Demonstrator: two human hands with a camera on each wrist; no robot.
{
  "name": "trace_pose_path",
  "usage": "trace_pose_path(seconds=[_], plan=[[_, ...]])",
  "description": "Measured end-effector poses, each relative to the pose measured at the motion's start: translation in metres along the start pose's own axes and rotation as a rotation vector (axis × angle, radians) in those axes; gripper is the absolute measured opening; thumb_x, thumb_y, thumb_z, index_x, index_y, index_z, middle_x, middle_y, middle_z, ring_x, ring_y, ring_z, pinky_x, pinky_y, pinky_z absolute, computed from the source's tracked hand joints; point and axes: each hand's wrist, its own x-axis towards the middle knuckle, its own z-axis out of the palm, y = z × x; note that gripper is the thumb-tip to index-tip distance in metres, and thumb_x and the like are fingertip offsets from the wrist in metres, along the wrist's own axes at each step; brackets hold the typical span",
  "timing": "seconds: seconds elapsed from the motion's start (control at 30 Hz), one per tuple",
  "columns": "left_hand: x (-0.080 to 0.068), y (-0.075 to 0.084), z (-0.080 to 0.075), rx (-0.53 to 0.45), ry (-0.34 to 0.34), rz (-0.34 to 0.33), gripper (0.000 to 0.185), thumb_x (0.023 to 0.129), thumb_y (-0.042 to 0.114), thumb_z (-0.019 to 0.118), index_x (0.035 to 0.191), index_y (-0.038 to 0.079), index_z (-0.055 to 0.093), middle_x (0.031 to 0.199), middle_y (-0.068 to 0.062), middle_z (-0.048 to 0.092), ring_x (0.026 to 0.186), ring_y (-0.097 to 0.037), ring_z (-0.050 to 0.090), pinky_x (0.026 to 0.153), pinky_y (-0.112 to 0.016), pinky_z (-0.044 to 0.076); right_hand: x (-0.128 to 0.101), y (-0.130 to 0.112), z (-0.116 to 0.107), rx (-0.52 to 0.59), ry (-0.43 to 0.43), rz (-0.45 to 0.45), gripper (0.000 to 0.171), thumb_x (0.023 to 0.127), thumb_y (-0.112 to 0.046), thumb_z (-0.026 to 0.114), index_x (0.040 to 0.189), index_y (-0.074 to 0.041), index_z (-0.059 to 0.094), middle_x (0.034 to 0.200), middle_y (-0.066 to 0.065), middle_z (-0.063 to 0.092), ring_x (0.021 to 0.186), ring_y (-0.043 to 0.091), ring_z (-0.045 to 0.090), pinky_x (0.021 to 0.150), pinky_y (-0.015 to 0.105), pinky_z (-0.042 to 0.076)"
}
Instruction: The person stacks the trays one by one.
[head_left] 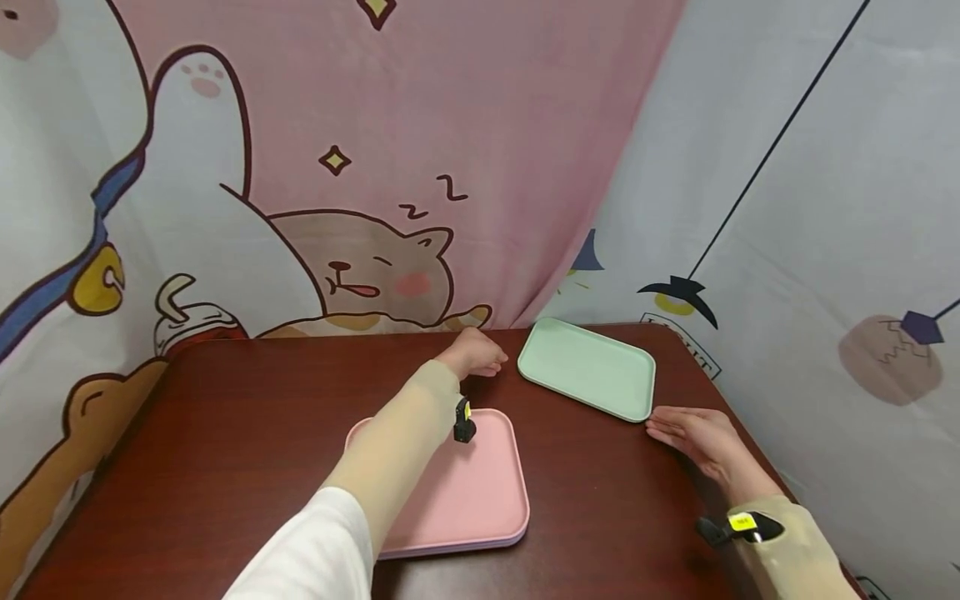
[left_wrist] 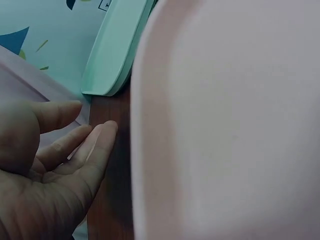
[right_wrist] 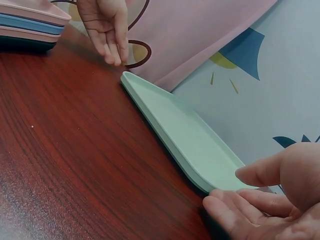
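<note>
A light green tray (head_left: 588,367) lies toward the back right of the table. My right hand (head_left: 701,442) is at its near right corner, fingers fairly straight and fingertips right at the rim. In the right wrist view the thumb (right_wrist: 260,172) overlaps that corner from above. My left hand (head_left: 474,353) hovers short of the tray's left end, holding nothing, its fingers (left_wrist: 102,142) loosely bent. Below the left forearm sits a pink tray (head_left: 472,492), partly covered by the arm. It tops a stack whose blue tray (right_wrist: 30,23) shows from the side.
The dark red-brown wooden table (head_left: 247,433) ends at the back against a printed cloth (head_left: 480,125) with cartoon animals. Another white cloth (head_left: 840,250) hangs along the right edge, close to the right arm.
</note>
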Motion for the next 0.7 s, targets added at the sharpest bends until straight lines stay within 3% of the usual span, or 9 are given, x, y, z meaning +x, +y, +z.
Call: trace_pose_path(seconds=[0.33,0.57,0.7], plan=[[0.014,0.000,0.012,0.019,0.042,0.003,0.024,0.103,-0.003,0.060,0.123,-0.014,0.067,0.114,-0.023,0.073,0.106,-0.035,0.071,0.090,-0.040,0.063,0.001,-0.002,0.001,-0.033,0.018,0.023,0.054,0.109,-0.002,0.055,0.152,0.023,0.032,0.124,0.020,0.070,0.103,0.022,0.074,0.096,0.042,0.060],[0.017,-0.004,0.020,0.038,-0.035,0.039,0.031,0.100,-0.006,0.063,0.130,-0.014,0.065,0.112,-0.025,0.071,0.109,-0.035,0.071,0.091,-0.039,0.063,0.002,-0.001,0.000,-0.001,0.017,0.043,0.054,0.110,0.000,0.051,0.155,0.020,0.029,0.136,0.025,0.064,0.107,0.020,0.073,0.099,0.043,0.058],[0.018,-0.007,0.023,0.035,-0.057,0.047,0.028,0.102,-0.005,0.064,0.128,-0.014,0.067,0.113,-0.026,0.072,0.106,-0.034,0.071,0.090,-0.038,0.063,0.002,0.000,0.001,0.020,0.008,0.037,0.053,0.110,0.001,0.050,0.154,0.022,0.029,0.131,0.022,0.067,0.106,0.021,0.074,0.099,0.043,0.058]])
